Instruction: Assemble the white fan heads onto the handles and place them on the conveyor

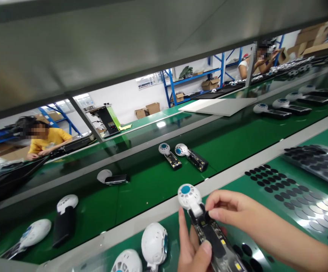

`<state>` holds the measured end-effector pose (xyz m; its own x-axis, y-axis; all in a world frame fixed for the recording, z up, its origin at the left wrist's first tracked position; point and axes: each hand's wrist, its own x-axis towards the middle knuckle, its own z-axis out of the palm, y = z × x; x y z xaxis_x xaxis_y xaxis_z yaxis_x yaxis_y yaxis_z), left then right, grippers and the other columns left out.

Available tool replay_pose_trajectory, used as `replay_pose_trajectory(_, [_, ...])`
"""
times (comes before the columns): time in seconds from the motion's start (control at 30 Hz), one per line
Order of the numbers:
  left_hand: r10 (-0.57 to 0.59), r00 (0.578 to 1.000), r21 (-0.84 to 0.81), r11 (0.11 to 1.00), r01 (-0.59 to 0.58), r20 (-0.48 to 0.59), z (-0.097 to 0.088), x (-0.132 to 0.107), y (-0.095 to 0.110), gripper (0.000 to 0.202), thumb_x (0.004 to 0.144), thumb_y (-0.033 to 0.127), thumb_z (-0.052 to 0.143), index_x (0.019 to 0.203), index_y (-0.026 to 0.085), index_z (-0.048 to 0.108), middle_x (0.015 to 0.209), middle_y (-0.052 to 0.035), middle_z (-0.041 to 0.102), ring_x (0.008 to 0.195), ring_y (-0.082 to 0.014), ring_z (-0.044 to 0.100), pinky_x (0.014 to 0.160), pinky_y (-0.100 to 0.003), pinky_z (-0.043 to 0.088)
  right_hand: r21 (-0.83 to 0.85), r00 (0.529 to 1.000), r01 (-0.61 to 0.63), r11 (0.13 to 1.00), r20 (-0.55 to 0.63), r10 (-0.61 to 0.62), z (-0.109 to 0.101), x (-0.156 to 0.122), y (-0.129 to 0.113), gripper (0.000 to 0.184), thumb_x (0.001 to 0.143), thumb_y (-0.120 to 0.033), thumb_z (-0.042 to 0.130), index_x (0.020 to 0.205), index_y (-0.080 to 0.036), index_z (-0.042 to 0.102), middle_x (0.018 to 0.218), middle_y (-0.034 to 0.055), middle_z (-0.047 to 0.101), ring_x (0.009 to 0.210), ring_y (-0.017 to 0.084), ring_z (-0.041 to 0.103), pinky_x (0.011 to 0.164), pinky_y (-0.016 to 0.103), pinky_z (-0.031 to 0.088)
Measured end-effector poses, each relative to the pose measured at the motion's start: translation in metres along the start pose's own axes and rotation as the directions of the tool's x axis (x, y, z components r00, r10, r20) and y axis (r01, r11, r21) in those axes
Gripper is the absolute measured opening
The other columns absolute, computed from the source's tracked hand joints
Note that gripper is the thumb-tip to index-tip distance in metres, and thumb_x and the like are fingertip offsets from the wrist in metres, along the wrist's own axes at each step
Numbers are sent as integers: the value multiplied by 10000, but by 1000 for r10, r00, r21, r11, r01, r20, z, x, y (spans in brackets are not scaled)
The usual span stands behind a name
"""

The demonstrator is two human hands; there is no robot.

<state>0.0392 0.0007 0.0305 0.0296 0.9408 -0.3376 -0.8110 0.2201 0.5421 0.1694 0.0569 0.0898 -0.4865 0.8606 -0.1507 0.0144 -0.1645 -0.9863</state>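
My left hand (193, 251) grips the black open handle of a small handheld fan (202, 223) from below, thumb on its circuit board. The fan's white round head with a blue centre (188, 195) points away from me. My right hand (227, 209) comes in from the right and pinches at the neck of the fan, fingertips pressed together on the board just below the head. Whether a small part sits between those fingertips cannot be made out.
Two more white fan heads (154, 243) lie at the near edge. Sheets of black round pads (288, 192) lie to the right. A green conveyor belt (141, 185) carries several fans (190, 155). Across it, a person in yellow (46, 139) and another person (261, 60) work.
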Motion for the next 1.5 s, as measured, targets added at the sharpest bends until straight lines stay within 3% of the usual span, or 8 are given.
replay_pose_trajectory(0.1, [189, 982, 87, 978, -188, -10, -10, 10, -6, 1217, 473, 229, 813, 1404, 254, 30, 1367, -117, 420, 1239, -271, 398, 978, -307, 370, -289, 1000, 3, 957, 25, 5, 2, 1, 1, 86, 732, -191, 517, 712, -207, 599, 751, -16, 617, 755, 155, 558, 683, 239, 415])
replay_pose_trajectory(0.2, [207, 978, 164, 965, -205, 4, -20, 14, -8, 1162, 507, 236, 796, 1410, 199, 66, 1375, -126, 411, 1266, -255, 363, 980, -280, 364, -481, 999, 54, 875, 25, -48, 6, 4, 3, 135, 754, -160, 489, 700, -223, 595, 779, -23, 632, 772, 155, 558, 698, 237, 396])
replay_pose_trajectory(0.43, [150, 989, 139, 979, -150, 12, -28, 12, -13, 927, 466, 281, 809, 1290, 189, 395, 1273, -117, 533, 1206, -330, 427, 943, -370, 411, -534, 992, 107, 839, 7, -122, 10, 1, 7, 148, 791, -135, 483, 714, -238, 556, 781, -41, 611, 757, 133, 550, 675, 209, 386])
replay_pose_trajectory(0.63, [171, 985, 146, 975, -168, -9, -25, 9, -12, 792, 457, 280, 818, 1186, 215, 517, 1231, -87, 572, 1235, -311, 395, 980, -358, 380, -619, 989, 124, 775, 17, -144, 11, 1, 5, 182, 785, -112, 519, 687, -243, 597, 766, -33, 602, 767, 143, 548, 674, 234, 389])
replay_pose_trajectory(0.87, [142, 990, 275, 952, -138, 4, -19, 5, -7, 846, 496, 326, 776, 1269, 207, 454, 1265, -93, 536, 1262, -324, 344, 983, -350, 368, -634, 991, 114, 765, 19, -132, 12, 0, 9, 190, 777, -107, 526, 676, -250, 600, 771, -38, 606, 759, 144, 549, 660, 239, 398])
replay_pose_trajectory(1.17, [125, 992, 264, 956, -126, 22, -14, 4, -5, 873, 494, 347, 779, 1286, 228, 433, 1263, -90, 537, 1234, -325, 388, 968, -358, 383, -615, 990, 125, 778, 28, -136, 15, 1, 13, 204, 798, -98, 480, 721, -252, 590, 819, -31, 604, 768, 139, 555, 671, 241, 419])
replay_pose_trajectory(1.5, [100, 994, 269, 959, -86, -36, -9, -2, -3, 901, 492, 334, 777, 1307, 233, 405, 1218, -85, 572, 1174, -327, 460, 967, -360, 382, -694, 985, 141, 706, 28, -169, 16, -1, 17, 195, 794, -113, 474, 688, -248, 567, 783, -17, 593, 752, 158, 547, 645, 264, 421])
